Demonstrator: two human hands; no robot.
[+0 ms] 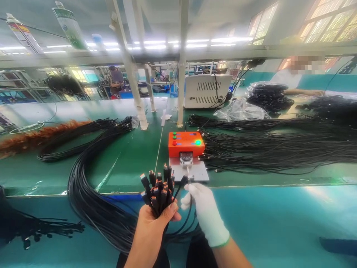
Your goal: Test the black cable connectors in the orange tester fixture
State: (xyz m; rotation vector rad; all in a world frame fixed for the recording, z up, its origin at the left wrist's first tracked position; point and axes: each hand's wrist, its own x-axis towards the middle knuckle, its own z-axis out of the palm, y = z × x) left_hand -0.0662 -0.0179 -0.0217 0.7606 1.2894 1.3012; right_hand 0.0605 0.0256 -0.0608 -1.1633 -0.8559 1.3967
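My bare left hand (157, 223) is wrapped round a bunch of black USB cables (157, 191), their plugs pointing up and showing orange inside the metal ends. Just to the right, my right hand (202, 208) wears a white glove and pinches one black cable (190, 204) close to its plug. That plug is at the small metal fixture in front of an orange box (186, 145), partly hidden by the fingers; I cannot tell whether it is inserted. The box has a lit green light, several buttons and a small gauge (186, 158) on a metal plate (200, 172).
Long black cables (92, 197) loop over the bench edge at left. More cables (279, 149) lie across the green bench (134, 156) at right. Metal posts (182, 67) and a white cased unit (206, 91) stand behind. A person (290, 80) sits at far right.
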